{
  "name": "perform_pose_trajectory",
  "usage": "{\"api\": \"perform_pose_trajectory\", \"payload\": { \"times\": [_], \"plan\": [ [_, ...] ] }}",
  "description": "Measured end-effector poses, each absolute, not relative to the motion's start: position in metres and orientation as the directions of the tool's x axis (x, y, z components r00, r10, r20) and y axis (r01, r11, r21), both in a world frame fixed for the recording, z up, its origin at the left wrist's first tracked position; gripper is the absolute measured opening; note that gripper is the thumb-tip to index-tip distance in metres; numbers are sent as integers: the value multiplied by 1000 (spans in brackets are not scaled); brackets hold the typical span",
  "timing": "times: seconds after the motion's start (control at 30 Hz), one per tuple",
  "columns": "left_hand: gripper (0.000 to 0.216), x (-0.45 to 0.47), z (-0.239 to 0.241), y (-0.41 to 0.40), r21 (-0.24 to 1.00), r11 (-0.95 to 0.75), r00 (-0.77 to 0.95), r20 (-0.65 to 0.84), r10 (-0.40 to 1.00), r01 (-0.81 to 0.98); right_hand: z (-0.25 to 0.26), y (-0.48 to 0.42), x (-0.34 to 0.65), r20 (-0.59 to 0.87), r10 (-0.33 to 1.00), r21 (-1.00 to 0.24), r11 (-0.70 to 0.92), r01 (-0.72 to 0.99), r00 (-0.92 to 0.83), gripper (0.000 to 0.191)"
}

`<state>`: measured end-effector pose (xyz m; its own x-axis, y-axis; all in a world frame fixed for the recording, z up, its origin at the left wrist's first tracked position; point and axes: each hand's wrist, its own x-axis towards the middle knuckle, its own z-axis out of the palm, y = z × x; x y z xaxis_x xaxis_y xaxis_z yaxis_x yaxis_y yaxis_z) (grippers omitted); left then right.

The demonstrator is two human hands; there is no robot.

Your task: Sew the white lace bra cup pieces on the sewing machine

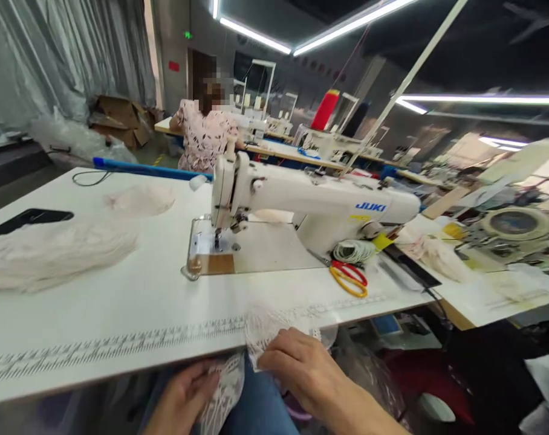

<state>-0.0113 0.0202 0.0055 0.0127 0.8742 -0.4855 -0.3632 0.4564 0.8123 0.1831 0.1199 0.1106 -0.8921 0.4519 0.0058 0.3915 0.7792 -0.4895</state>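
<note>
My left hand (184, 393), below the table's front edge, pinches a piece of white lace (228, 386) over my lap. Closed from above, my right hand (302, 362) grips a second white lace part (262, 326) that lies partly on the edge of the table. Whether the two lace parts are joined cannot be seen. Beyond my hands stands a white sewing machine (320, 196), its presser foot (217, 240) at the left end. I see no fabric under the foot.
Scissors (349, 281) with red and yellow handles lie beside a coil of pale cord (354, 251). A heap of whitish fabric (52, 254) and a black phone-like object (34, 219) are at left. A printed ruler (120, 342) runs along the front. A person (206, 130) sits ahead.
</note>
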Motion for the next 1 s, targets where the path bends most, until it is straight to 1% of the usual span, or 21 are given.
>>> {"api": "perform_pose_trajectory", "payload": {
  "times": [0.03, 0.07, 0.1, 0.17, 0.2, 0.23, 0.3, 0.37, 0.43, 0.53, 0.67, 0.77, 0.83, 0.9, 1.0],
  "plan": [
    [59, -10, 3, 20, 809, 431, -3, -471, 882, -401, 117, 115, 186, -48, 449, -594, 706, 387, -892, 27],
    [60, -9, 2, 20, 804, 435, -9, -479, 878, -405, 122, 112, 189, -110, 389, -700, 623, 350, -914, 26],
    [61, -8, 2, 20, 802, 441, -7, -485, 875, -404, 127, 110, 191, -141, 294, -798, 531, 284, -945, 29],
    [61, -6, 8, 18, 811, 464, 13, -492, 870, -355, 128, 108, 191, -150, 164, -913, 355, 201, -975, 32],
    [61, -4, 12, 17, 822, 467, 28, -485, 874, -326, 124, 108, 188, -137, 145, -936, 305, 176, -980, 33],
    [60, -2, 16, 16, 831, 464, 48, -474, 879, -308, 118, 107, 184, -128, 172, -940, 292, 175, -977, 31],
    [54, 1, 27, 13, 824, 468, 103, -461, 881, -318, 98, 106, 174, -109, 291, -913, 348, 211, -951, 21],
    [48, 4, 37, 9, 780, 500, 165, -474, 865, -377, 77, 104, 165, -94, 447, -851, 427, 305, -890, 12],
    [46, 7, 45, 4, 730, 526, 195, -494, 847, -436, 62, 100, 159, -69, 521, -807, 472, 355, -851, 9],
    [47, 8, 48, -4, 701, 527, 154, -524, 838, -480, 54, 95, 159, -46, 505, -779, 523, 348, -862, 7],
    [53, 6, 38, -15, 693, 533, 48, -588, 808, -486, 59, 92, 162, -66, 474, -757, 550, 353, -878, 6],
    [53, 5, 25, -19, 690, 520, 52, -577, 815, -503, 61, 90, 160, -74, 461, -737, 573, 360, -884, 7],
    [52, 5, 19, -19, 723, 502, 52, -546, 836, -474, 59, 88, 158, -79, 453, -721, 589, 365, -888, 7],
    [52, 6, 14, -18, 786, 466, 52, -489, 871, -405, 56, 86, 155, -89, 452, -694, 611, 380, -888, 9],
    [51, 5, 11, -14, 832, 451, 98, -445, 890, -324, 49, 88, 153, -124, 497, -647, 616, 450, -859, 10]
  ]
}}
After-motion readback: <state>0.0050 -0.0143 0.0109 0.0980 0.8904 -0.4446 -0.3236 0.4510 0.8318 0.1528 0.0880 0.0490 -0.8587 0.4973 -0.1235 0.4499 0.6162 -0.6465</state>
